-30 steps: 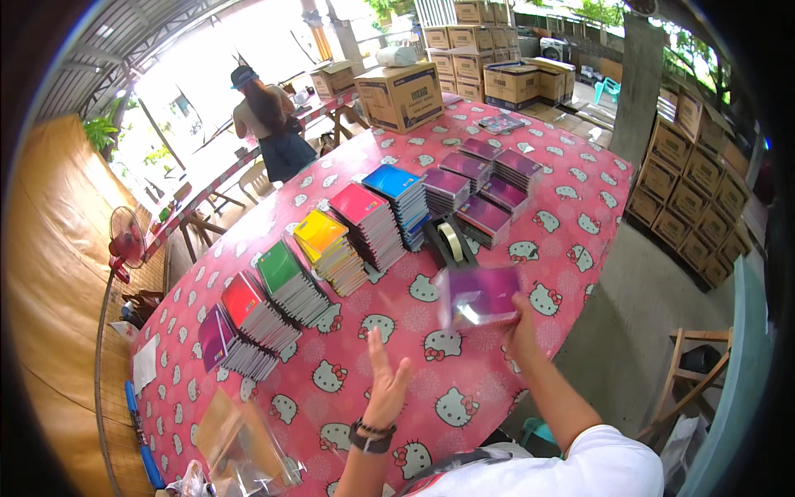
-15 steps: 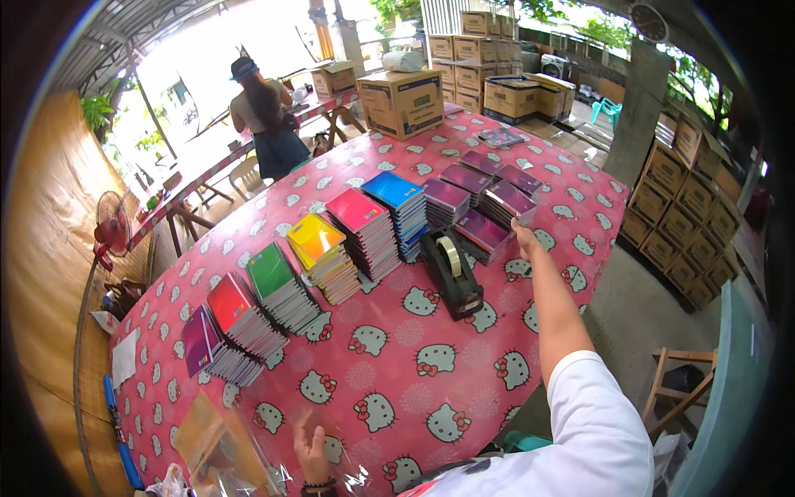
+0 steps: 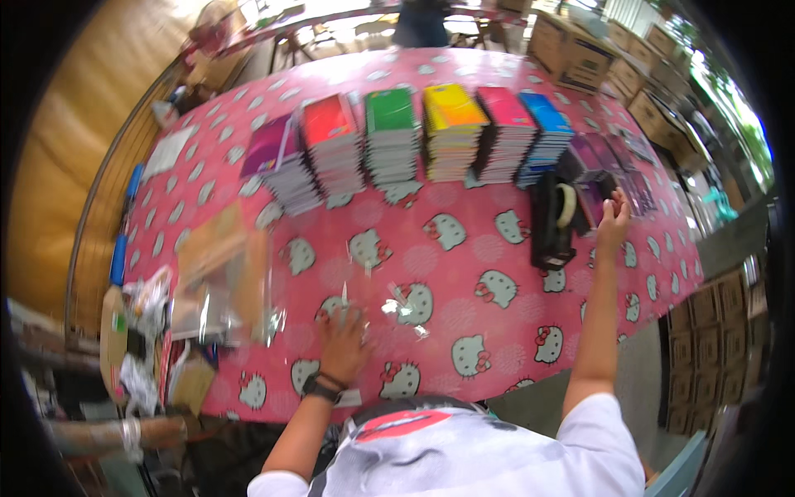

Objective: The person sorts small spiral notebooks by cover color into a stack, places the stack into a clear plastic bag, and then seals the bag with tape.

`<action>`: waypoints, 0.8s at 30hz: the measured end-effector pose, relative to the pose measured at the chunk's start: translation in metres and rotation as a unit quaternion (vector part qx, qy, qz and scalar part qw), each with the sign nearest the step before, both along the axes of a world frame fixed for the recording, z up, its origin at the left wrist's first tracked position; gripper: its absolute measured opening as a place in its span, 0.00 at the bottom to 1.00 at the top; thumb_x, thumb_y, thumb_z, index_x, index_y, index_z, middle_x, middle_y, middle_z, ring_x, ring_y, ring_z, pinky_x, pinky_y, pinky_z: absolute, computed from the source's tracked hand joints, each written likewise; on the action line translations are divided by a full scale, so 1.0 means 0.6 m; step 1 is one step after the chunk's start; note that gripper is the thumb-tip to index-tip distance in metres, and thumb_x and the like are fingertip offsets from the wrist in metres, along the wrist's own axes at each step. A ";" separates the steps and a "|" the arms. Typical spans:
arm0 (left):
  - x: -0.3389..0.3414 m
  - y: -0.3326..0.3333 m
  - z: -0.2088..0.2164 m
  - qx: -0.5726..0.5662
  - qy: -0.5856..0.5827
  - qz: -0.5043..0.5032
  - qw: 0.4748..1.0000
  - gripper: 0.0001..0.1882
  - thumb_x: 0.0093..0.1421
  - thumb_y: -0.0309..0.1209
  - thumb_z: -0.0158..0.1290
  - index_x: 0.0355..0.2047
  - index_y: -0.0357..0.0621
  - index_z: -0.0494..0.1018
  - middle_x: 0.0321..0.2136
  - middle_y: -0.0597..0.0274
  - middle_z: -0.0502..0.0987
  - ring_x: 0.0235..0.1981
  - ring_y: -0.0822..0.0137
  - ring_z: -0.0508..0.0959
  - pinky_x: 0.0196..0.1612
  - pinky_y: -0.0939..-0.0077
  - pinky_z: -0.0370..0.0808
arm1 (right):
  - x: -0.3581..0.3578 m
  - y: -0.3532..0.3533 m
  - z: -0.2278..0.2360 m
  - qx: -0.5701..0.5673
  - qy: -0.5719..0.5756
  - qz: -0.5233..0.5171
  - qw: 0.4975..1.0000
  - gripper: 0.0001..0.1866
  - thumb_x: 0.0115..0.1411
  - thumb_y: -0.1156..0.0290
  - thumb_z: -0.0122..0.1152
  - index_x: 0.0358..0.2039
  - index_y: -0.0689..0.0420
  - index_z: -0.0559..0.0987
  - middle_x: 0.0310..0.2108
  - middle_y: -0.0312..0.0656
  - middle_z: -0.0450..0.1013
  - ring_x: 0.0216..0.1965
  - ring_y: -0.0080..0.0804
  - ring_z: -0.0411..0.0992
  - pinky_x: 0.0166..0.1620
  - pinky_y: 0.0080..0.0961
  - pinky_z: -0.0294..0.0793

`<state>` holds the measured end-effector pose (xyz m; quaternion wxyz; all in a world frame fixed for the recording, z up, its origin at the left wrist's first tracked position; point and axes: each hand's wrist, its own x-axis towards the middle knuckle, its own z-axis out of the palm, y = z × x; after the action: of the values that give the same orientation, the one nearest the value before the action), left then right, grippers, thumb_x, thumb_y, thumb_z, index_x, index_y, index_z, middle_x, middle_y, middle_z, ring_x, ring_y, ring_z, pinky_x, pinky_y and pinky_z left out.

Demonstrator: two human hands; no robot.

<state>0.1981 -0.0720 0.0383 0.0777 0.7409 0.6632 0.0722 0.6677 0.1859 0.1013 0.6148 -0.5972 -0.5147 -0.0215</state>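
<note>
My left hand (image 3: pixel 344 344) lies palm down over the near part of the table, fingers spread, by shiny clear plastic (image 3: pixel 406 311). My right hand (image 3: pixel 614 219) is raised at the right, fingers loosely apart with nothing seen in them. Beside it are several small piles of purple notebooks (image 3: pixel 590 157) and a black tape dispenser (image 3: pixel 548 224) with a roll of tape. A row of notebook stacks spans the table: purple (image 3: pixel 281 166), red (image 3: pixel 333 145), green (image 3: pixel 391 132), yellow (image 3: pixel 453 132), pink (image 3: pixel 505 132) and blue (image 3: pixel 544 137). The picture is somewhat blurred.
The table has a pink cat-patterned cover (image 3: pixel 447 265). Brown sheets with clear plastic (image 3: pixel 224 273) lie at its left. Crumpled plastic (image 3: pixel 149 298) sits by the left edge. Cardboard boxes stand at the far right (image 3: pixel 571 54) and on the floor at right (image 3: pixel 712 340).
The view has swung left and down. My right hand has come away from the purple notebooks. My left hand has turned palm down over the table.
</note>
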 end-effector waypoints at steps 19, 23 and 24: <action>0.110 0.023 0.035 0.025 -0.257 -0.051 0.965 0.32 0.48 0.27 0.57 0.53 0.41 0.59 0.55 0.49 0.57 0.54 0.50 0.63 0.55 0.61 0.60 | -0.426 -0.284 -0.040 -0.435 0.395 0.564 0.580 0.23 0.55 0.62 0.58 0.47 0.61 0.68 0.41 0.44 0.71 0.38 0.28 0.70 0.38 0.26 0.72; 0.117 0.037 0.003 0.130 -0.315 -0.047 0.939 0.37 0.51 0.35 0.53 0.60 0.51 0.50 0.61 0.54 0.49 0.60 0.51 0.52 0.58 0.55 0.54 | -0.375 -0.255 -0.111 -0.435 0.288 0.430 0.737 0.13 0.53 0.68 0.59 0.35 0.65 0.75 0.29 0.43 0.74 0.31 0.28 0.73 0.30 0.22 0.72; 0.095 0.035 -0.012 0.121 -0.256 -0.021 0.959 0.39 0.51 0.38 0.53 0.61 0.52 0.48 0.62 0.55 0.47 0.61 0.51 0.50 0.59 0.52 0.51 | -0.357 -0.248 -0.109 -0.439 0.279 0.388 0.761 0.11 0.53 0.70 0.58 0.32 0.65 0.75 0.26 0.43 0.74 0.27 0.28 0.72 0.27 0.21 0.71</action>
<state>0.2551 -0.0511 0.0314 0.1558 0.7153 0.5919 0.3373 0.4536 0.0373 0.0357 0.3575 -0.5304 -0.4617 0.6145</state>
